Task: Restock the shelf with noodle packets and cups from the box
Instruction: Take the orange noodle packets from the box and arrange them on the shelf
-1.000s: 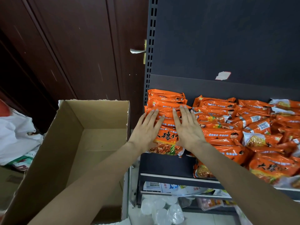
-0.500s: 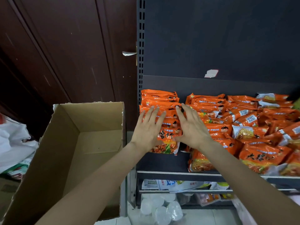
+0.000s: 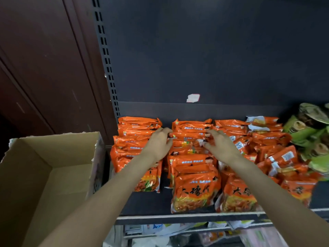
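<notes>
Orange shiny plastic noodle packets [image 3: 193, 168] are being tidied into rows on the dark metal shelf [image 3: 151, 202]. The left hand [image 3: 158, 145] has curled fingers pinching a packet edge in the second row. The right hand [image 3: 220, 147] pinches the other end, just across from it. Earlier, both hands lay flat on the first row. The brown cardboard box [image 3: 44, 175], left of the grips, looks empty, so next the row needs straightening.

Orange packets [image 3: 194, 168] crowd shelf [image 3: 147, 200]; bare strip at front-left.
</notes>
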Demonstrator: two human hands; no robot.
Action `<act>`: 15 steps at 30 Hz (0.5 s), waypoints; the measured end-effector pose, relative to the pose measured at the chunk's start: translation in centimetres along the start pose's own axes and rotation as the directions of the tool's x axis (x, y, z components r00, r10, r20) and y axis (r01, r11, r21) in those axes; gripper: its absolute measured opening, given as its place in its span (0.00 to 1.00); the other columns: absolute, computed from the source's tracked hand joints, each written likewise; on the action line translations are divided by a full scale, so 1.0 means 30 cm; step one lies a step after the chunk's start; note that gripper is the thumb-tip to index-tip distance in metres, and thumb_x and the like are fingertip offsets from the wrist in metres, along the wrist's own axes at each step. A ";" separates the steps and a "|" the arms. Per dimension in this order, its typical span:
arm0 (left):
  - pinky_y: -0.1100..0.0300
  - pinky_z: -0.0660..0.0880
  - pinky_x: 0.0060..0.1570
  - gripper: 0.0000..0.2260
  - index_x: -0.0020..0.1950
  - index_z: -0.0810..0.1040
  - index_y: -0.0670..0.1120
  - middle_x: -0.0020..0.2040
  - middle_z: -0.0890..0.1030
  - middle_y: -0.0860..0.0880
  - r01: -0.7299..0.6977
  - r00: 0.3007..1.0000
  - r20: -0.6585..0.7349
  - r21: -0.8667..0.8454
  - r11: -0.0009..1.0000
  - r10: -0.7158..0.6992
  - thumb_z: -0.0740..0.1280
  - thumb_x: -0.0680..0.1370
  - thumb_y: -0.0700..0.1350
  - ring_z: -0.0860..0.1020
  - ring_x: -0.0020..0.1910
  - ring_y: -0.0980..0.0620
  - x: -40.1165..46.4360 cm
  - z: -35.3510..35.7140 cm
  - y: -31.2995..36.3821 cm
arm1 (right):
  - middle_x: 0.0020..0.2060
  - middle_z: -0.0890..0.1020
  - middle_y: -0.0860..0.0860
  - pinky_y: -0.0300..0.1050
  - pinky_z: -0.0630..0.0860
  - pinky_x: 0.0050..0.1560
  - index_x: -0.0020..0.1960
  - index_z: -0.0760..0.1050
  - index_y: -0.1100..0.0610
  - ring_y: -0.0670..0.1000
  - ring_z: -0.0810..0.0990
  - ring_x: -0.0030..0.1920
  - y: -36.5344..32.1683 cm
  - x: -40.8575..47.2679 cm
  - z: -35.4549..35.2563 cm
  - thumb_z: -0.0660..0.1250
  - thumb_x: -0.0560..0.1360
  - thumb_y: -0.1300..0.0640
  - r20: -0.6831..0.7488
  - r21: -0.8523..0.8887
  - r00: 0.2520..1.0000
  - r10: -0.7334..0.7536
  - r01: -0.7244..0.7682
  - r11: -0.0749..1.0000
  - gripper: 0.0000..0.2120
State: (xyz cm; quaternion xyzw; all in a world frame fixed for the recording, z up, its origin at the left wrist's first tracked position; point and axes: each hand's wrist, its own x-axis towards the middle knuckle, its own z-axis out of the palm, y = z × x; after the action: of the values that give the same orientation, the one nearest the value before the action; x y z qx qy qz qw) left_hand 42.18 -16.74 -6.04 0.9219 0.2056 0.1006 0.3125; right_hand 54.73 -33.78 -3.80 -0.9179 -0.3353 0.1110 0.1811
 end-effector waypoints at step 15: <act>0.56 0.70 0.64 0.20 0.69 0.72 0.47 0.65 0.69 0.46 0.092 0.990 0.073 0.302 0.949 -0.120 0.63 0.78 0.35 0.75 0.61 0.45 0.274 0.087 0.033 | 0.65 0.72 0.52 0.50 0.71 0.64 0.72 0.66 0.52 0.54 0.71 0.65 0.133 0.365 -0.036 0.69 0.74 0.58 0.184 -0.271 0.961 -0.204 0.249 0.930 0.28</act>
State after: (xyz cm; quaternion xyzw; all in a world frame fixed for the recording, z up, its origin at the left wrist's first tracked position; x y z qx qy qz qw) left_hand 50.67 -15.20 -7.01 0.9497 0.2533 0.0096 0.1839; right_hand 65.58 -29.70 -5.34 -0.8782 -0.4648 0.1087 0.0293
